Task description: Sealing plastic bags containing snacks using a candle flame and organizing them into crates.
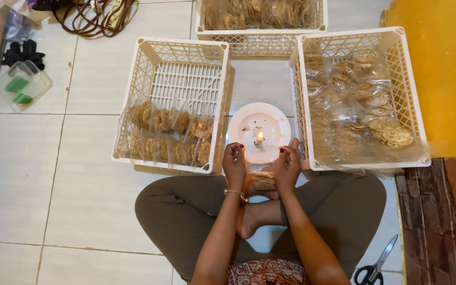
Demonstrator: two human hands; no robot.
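Observation:
I sit cross-legged on a tiled floor. My left hand and my right hand together hold a clear plastic bag of round crackers, pinching its top edge near a small lit candle. The candle stands on a white plate just ahead of my hands. Left of the plate is a white plastic crate with rows of packed cracker bags along its near side. To the right, another white crate holds loosely piled cracker bags.
A third white crate with crackers stands at the back. Scissors lie on the floor at my right knee. A clear box with green items sits far left, with cables beyond it. A yellow wall rises on the right.

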